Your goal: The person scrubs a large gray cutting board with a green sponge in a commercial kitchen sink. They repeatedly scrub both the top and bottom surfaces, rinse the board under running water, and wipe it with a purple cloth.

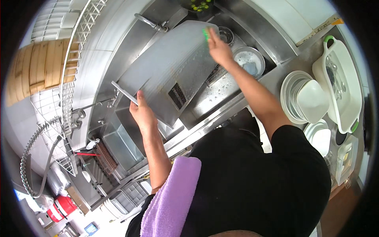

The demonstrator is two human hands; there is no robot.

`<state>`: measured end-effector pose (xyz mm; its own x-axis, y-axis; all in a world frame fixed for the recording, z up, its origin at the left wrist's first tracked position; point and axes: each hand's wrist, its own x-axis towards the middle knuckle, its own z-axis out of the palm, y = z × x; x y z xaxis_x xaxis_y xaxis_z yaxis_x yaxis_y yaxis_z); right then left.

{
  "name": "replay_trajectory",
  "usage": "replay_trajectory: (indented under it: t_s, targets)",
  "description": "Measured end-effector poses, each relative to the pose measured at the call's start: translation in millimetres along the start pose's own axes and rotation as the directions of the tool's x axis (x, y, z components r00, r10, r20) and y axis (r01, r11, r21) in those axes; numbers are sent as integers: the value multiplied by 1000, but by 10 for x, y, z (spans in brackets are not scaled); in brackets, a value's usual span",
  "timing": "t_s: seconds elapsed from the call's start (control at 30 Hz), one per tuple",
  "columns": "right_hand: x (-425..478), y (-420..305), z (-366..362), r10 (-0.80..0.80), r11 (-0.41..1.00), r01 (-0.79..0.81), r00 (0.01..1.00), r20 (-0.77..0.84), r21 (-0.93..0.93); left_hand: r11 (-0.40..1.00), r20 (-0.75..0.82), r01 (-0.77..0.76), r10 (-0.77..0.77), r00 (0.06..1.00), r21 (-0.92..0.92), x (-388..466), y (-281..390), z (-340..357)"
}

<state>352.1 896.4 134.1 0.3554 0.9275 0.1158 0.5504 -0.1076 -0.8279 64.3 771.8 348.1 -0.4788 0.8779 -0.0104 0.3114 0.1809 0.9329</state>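
Note:
A large grey panel (165, 62), wet and apparently metal, is tilted over the stainless steel sink. It has a dark label with writing near its lower edge. My left hand (143, 111) grips the panel's left end, at a pale raised edge strip, with the thumb on top. Near the panel's far right corner, my right hand (219, 49) holds a green scrubber (205, 34) against the surface; my fingers hide most of it. Right of the panel, a round metal bowl (250, 60) contains suds and a bluish cloth.
A chrome faucet (151, 23) rises behind the panel. Stacked white dishes (311, 99) and a white tub (343, 86) with green handles stand on the right counter. Another sink basin (123, 148) and a coiled spray hose (28, 157) are left. A purple towel (174, 195) hangs over my left shoulder.

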Motion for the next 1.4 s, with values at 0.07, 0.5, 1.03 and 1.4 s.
replay_trajectory:
  t_s: [0.07,0.5,1.03,1.4]
  targets:
    - [-526,-924,-195,-72,980,-2,926,370,197,999,-63,49,-48,997,10,36,-140,-192]
    - [137,-324,-187,82,989,-122,923,376,84,987,-51,147,-151,987,-70,123,9,-127]
    - [-147,-434,-352,-264,965,247,908,325,93,988,-38,89,-95,995,-127,-109,18,-140]
    - [-457,0,48,-67,980,20,970,232,199,995,11,-7,8,1000,-96,-308,-179,-321]
